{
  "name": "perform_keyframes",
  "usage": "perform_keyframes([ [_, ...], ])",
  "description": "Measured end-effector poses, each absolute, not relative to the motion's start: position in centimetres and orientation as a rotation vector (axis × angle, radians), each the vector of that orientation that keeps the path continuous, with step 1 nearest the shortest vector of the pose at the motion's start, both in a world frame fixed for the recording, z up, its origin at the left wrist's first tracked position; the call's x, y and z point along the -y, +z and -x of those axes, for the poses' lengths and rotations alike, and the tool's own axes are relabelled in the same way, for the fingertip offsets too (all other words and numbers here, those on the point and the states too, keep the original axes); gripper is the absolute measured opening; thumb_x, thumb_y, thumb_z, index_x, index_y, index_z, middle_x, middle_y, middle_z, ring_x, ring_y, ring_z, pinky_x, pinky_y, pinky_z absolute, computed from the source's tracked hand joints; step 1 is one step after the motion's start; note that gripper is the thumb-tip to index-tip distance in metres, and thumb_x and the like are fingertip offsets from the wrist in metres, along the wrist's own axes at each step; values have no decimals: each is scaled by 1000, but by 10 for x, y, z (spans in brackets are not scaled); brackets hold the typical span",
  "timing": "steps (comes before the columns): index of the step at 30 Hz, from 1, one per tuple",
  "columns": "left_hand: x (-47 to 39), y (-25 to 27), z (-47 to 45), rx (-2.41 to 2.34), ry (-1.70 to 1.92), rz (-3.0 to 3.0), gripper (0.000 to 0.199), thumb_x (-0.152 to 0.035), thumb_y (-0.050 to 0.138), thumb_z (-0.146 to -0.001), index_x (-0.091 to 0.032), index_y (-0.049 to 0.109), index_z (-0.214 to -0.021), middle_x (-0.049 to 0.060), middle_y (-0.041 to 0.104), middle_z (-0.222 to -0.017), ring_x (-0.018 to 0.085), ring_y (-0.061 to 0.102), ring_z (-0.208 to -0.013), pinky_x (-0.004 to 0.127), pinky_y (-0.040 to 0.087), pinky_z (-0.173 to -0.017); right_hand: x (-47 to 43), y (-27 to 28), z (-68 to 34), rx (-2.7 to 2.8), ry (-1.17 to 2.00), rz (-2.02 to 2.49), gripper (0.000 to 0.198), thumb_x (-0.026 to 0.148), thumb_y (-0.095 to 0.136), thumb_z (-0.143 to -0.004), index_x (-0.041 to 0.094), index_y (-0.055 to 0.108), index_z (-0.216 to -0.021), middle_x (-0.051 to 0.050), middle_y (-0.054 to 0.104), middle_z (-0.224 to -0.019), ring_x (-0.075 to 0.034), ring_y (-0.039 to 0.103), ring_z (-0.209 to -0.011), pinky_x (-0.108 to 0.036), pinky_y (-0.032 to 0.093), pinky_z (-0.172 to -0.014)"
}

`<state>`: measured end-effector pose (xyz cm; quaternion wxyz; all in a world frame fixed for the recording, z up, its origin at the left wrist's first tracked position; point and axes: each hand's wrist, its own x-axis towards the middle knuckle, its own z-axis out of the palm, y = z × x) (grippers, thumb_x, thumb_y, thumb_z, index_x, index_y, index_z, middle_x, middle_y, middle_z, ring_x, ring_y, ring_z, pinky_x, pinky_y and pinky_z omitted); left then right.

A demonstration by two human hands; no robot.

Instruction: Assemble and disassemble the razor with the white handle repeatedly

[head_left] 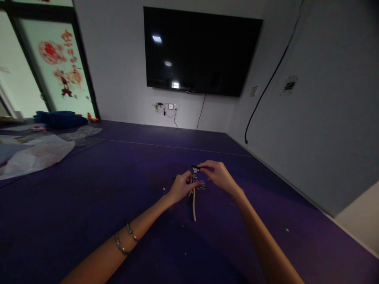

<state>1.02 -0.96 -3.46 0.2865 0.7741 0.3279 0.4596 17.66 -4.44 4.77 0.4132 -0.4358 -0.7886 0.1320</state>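
Note:
My left hand (181,185) is closed around the lower part of a small T-shaped white-and-black piece (194,172), whose exact kind I cannot make out. Its dark top end is pinched between the thumb and fingers of my right hand (217,173). Below my left fingers a pale cable-like strip (194,209) runs down towards me; whether it joins the piece is hidden. Just behind the left fingertips, a small grey patterned item (201,184) lies on the purple surface (124,205).
Crumpled clear plastic and white sheets (44,154) lie at the left, with a dark blue cloth bundle (60,118) behind. A black cable (266,88) hangs down the right wall. A large television (201,53) is mounted above wall sockets (171,106).

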Motion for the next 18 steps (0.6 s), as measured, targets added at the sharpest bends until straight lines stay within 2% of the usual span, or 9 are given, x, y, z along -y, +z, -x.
perform_keyframes([
  [6, 13, -37, -13, -931, 1256, -2040, 26, -41, 62, -75, -18, 50, -73, -6, 51, -51, 9, 50, -47, 20, 34, -46, 43, 46, -175, 1987, 321, 1084, 18, 16, 53, -80, 17, 69, -87, -5, 68, -86, -16, 62, -76, -26, 49, -66],
  [18, 19, -37, -17, -965, 1246, -1968, 27, -43, 58, -77, -19, 47, -73, -6, 55, -50, 12, 56, -45, 21, 37, -45, 45, 46, -175, 1994, 321, 1077, 18, 14, 53, -79, 17, 69, -86, -5, 67, -84, -15, 61, -77, -26, 48, -68],
])
